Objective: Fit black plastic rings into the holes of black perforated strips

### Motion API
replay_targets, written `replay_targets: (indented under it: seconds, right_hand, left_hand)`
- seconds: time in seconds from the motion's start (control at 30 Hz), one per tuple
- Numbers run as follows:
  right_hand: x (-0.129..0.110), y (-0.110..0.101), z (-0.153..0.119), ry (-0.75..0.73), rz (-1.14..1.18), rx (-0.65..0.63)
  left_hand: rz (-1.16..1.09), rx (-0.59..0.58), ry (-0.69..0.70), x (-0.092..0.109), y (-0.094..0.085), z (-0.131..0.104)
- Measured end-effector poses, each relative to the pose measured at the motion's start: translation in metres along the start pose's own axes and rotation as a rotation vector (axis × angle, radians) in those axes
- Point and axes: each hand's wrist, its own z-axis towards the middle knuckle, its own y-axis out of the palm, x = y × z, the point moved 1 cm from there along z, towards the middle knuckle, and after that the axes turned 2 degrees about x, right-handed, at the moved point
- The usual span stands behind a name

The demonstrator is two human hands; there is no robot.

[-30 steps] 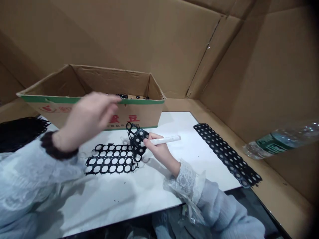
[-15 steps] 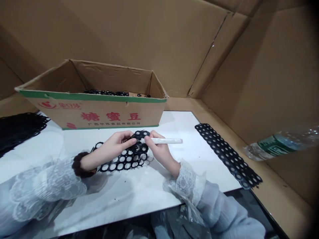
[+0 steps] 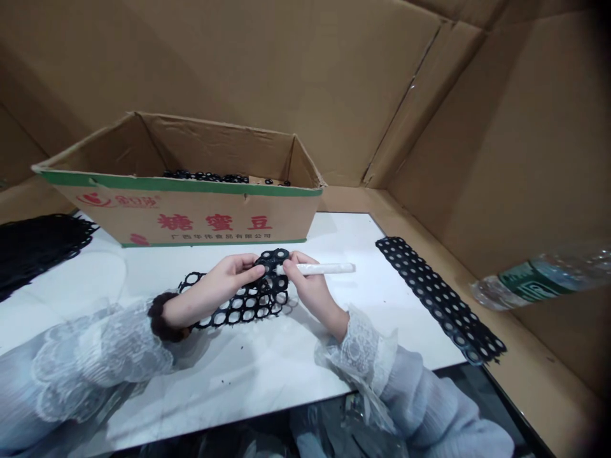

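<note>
My left hand (image 3: 224, 280) pinches the edge of a small black piece of joined rings (image 3: 273, 256), held just above the table. Between the thumb and fingers of my right hand (image 3: 310, 289) lies a white pen-like stick (image 3: 329, 268), its left tip against the rings and its other end pointing right. Below my hands a black sheet with rows of round holes (image 3: 233, 313) rests on the white surface, partly covered by my left hand and wrist. Whether the small piece is joined to that sheet I cannot tell.
An open cardboard box (image 3: 191, 210) with black ring pieces inside stands behind my hands. A black strip of rings (image 3: 439, 296) lies at the right edge, a black mesh pile (image 3: 42, 248) at the left. A plastic bottle (image 3: 539, 280) lies far right. Cardboard walls surround the white tabletop (image 3: 267, 375).
The whole view has shifted slightly, so everything sits a little further right. Both hands keep their grips, and the white stick's tip stays at the black rings.
</note>
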Motion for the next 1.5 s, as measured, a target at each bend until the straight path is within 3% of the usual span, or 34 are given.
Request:
replay_targets:
  seconds: [0.17, 0.3, 0.4, 0.53, 0.6, 0.7, 0.8, 0.93, 1.0, 1.07, 1.13, 1.2, 1.23, 1.3, 1.33, 1.4, 1.43, 1.5]
  right_hand:
    - [0.000, 0.003, -0.004, -0.035, -0.134, -0.010]
    - [-0.001, 0.008, -0.004, -0.215, -0.348, -0.007]
    - [0.000, 0.008, -0.003, -0.293, -0.456, 0.014]
    - [0.001, 0.005, 0.000, -0.327, -0.484, 0.055]
    - [0.001, 0.004, 0.000, -0.306, -0.437, 0.039]
    - [-0.001, 0.006, -0.001, -0.225, -0.321, 0.001]
    - [-0.004, 0.008, -0.003, -0.133, -0.191, -0.011]
    - [-0.005, 0.008, -0.004, -0.051, -0.102, 0.014]
    - [-0.003, 0.008, -0.003, -0.043, -0.097, 0.009]
    - [0.001, 0.007, 0.000, -0.027, -0.105, 0.024]
    - [0.006, 0.005, 0.003, 0.003, -0.120, 0.070]
    - [0.008, 0.003, 0.005, 0.034, -0.122, 0.112]
    - [0.008, 0.002, 0.006, 0.039, -0.116, 0.119]
    - [0.007, 0.002, 0.005, 0.033, -0.092, 0.094]
    - [0.006, 0.002, 0.004, 0.027, -0.080, 0.068]
    - [0.005, 0.003, 0.002, 0.019, -0.064, 0.015]
    - [0.005, 0.003, 0.001, 0.017, -0.060, 0.002]
    - [0.005, 0.003, 0.000, 0.007, -0.055, 0.010]
  left_hand:
    - [0.222, 0.058, 0.093, -0.001, 0.003, -0.002]
    - [0.446, 0.154, 0.182, 0.000, 0.006, -0.007]
    - [0.376, 0.129, 0.188, -0.001, 0.005, -0.007]
    - [0.156, 0.069, 0.095, -0.002, 0.003, -0.003]
    - [0.169, 0.038, 0.112, -0.001, 0.003, -0.001]
    - [0.426, 0.077, 0.250, 0.001, 0.001, 0.001]
    - [0.697, 0.241, 0.412, -0.001, -0.002, 0.001]
    - [0.860, 0.476, 0.554, -0.006, -0.003, 0.000]
    - [0.944, 0.447, 0.579, -0.004, -0.003, 0.000]
    - [0.992, 0.332, 0.554, 0.004, -0.006, -0.002]
    - [0.945, 0.353, 0.510, 0.021, -0.021, -0.003]
    - [0.860, 0.608, 0.495, 0.044, -0.048, -0.002]
    - [0.863, 0.841, 0.538, 0.056, -0.065, -0.001]
    - [0.984, 1.105, 0.604, 0.079, -0.098, 0.008]
    - [1.069, 1.111, 0.614, 0.088, -0.112, 0.014]
    - [1.215, 0.965, 0.548, 0.100, -0.130, 0.027]
    - [1.260, 0.894, 0.511, 0.103, -0.133, 0.032]
    - [1.293, 0.857, 0.504, 0.100, -0.124, 0.033]
